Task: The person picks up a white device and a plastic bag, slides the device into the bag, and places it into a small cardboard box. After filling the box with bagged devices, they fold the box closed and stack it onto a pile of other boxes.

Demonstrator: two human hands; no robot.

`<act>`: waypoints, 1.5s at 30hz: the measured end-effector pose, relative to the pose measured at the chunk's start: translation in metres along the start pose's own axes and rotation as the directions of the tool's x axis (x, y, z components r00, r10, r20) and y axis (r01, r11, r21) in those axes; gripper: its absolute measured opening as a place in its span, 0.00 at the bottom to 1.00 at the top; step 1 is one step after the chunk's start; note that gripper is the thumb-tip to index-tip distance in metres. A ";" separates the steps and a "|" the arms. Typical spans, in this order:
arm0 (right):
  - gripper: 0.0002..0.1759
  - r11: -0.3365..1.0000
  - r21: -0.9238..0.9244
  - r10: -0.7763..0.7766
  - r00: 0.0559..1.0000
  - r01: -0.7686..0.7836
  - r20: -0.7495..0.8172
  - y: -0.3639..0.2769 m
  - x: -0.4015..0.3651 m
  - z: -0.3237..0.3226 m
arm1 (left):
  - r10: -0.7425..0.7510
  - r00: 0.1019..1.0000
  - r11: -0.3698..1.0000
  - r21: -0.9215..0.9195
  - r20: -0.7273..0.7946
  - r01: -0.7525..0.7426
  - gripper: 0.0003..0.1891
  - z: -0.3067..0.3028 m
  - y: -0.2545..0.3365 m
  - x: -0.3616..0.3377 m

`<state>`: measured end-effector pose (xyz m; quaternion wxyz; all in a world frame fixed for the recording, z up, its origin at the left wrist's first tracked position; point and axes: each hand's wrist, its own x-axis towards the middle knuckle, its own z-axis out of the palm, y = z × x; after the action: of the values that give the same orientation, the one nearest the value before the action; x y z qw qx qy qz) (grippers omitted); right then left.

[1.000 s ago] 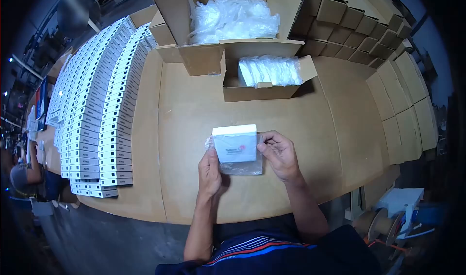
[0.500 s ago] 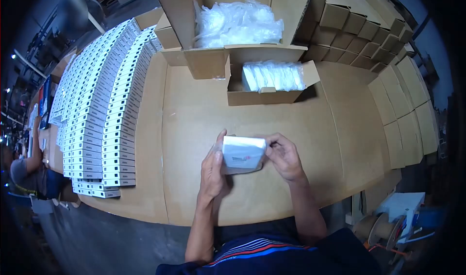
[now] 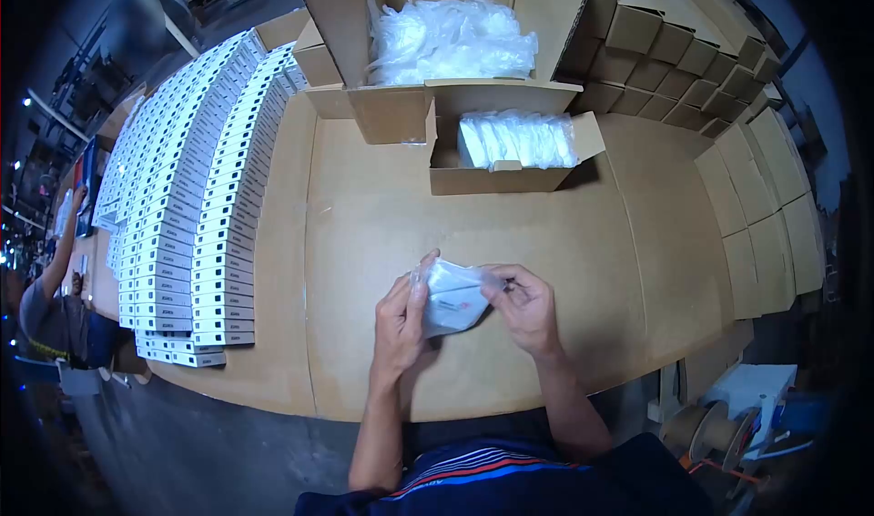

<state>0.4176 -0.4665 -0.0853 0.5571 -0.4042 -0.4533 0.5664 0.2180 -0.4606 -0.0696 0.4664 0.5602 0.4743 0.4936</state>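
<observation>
A small white box inside a clear plastic bag [image 3: 454,308] is held over the near middle of the cardboard-covered table [image 3: 473,234]. My left hand [image 3: 401,318] grips its left side, thumb in front and fingers behind. At the bag's upper right edge, my right hand [image 3: 526,308] pinches the loose plastic between thumb and fingers. The box tilts slightly, and its printed label is blurred by the plastic. Beyond my hands stands an open carton [image 3: 496,182] with a row of bagged white packs [image 3: 517,141] inside.
Tall stacks of white boxes [image 3: 173,216] line the left side. A large carton holds clear plastic bags [image 3: 452,41] at the back. Brown cartons [image 3: 760,216] are stacked along the right. Another person [image 3: 56,307] is at the far left; a spool machine [image 3: 728,420] stands lower right.
The bagged box has tilted and turned in my hands. Plastic now stands up around its top, and my right hand has shifted slightly left and down along the edge.
</observation>
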 end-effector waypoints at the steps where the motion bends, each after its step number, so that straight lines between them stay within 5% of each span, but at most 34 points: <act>1: 0.10 1.000 0.004 -0.007 0.999 0.007 0.042 -0.002 0.001 -0.004 | -0.011 0.999 1.000 0.024 0.044 0.010 0.23 -0.006 0.003 0.000; 2: 0.09 1.000 0.009 -0.017 0.996 0.017 0.087 -0.004 0.002 -0.012 | -0.074 0.991 0.996 0.054 0.110 0.069 0.21 -0.014 0.011 -0.001; 7: 0.05 0.999 -0.017 -0.045 0.965 0.051 0.260 -0.032 0.012 -0.010 | 0.063 0.991 0.994 0.079 0.117 -0.073 0.22 -0.014 0.015 0.000; 10: 0.03 0.999 0.020 0.034 0.972 -0.040 0.232 -0.032 0.016 -0.010 | 0.150 0.983 0.972 0.166 0.106 -0.167 0.23 -0.015 0.015 0.003; 14: 0.04 0.976 0.187 0.069 0.975 -0.110 0.211 -0.022 0.012 -0.009 | 0.057 0.993 0.990 0.126 0.099 -0.070 0.25 -0.016 0.011 0.003; 17: 0.04 0.999 0.017 0.036 0.974 -0.040 0.222 -0.023 0.010 -0.006 | -0.018 0.995 0.995 0.095 0.096 0.009 0.26 -0.016 0.009 0.005; 21: 0.03 1.000 0.005 0.000 0.981 0.000 0.192 -0.023 0.010 0.008 | -0.048 0.993 0.982 -0.179 0.108 0.067 0.30 -0.009 0.005 0.003; 27: 0.02 0.991 -0.080 0.104 0.992 -0.110 -0.078 -0.009 0.003 0.017 | -0.119 0.984 0.896 -0.414 0.129 0.163 0.33 0.000 -0.020 -0.003; 30: 0.03 0.999 -0.012 -0.051 0.985 0.050 -0.164 -0.012 0.001 0.027 | -0.123 0.990 0.807 -0.575 0.062 0.136 0.30 0.010 -0.008 -0.005; 33: 0.03 0.992 0.016 -0.124 0.988 0.126 -0.095 -0.021 0.001 0.030 | -0.017 0.993 0.979 -0.202 0.117 0.040 0.27 0.003 0.003 -0.010; 34: 0.04 0.993 -0.017 -0.122 0.989 0.121 -0.086 -0.020 0.000 0.029 | -0.158 0.987 0.935 -0.317 0.024 0.158 0.18 0.010 0.002 -0.008; 37: 0.04 0.999 -0.039 -0.038 0.996 0.035 -0.085 -0.025 0.001 0.028 | -0.376 0.926 0.872 -0.337 0.005 0.356 0.13 0.008 0.002 -0.009; 39: 0.05 0.991 0.053 0.127 0.985 -0.121 -0.121 -0.039 0.001 0.030 | -0.382 0.922 0.855 -0.404 -0.066 0.325 0.14 0.014 0.002 -0.008; 41: 0.06 0.989 0.149 0.014 0.991 0.007 -0.137 -0.037 0.002 0.026 | -0.388 0.911 0.836 -0.468 -0.138 0.285 0.16 0.020 0.002 -0.007; 44: 0.09 0.963 -0.039 -0.263 0.963 0.265 0.058 -0.033 0.006 0.013 | -0.385 0.907 0.853 -0.440 -0.171 0.279 0.17 0.016 -0.005 -0.005; 45: 0.10 0.956 -0.139 -0.238 0.960 0.259 0.148 -0.038 0.008 0.008 | -0.386 0.905 0.855 -0.437 -0.177 0.279 0.17 0.016 -0.006 -0.004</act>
<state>0.4191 -0.4603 -0.0460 0.5597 -0.3487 -0.5790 0.4795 0.2329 -0.4649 -0.0770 0.5843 0.2921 0.5096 0.5599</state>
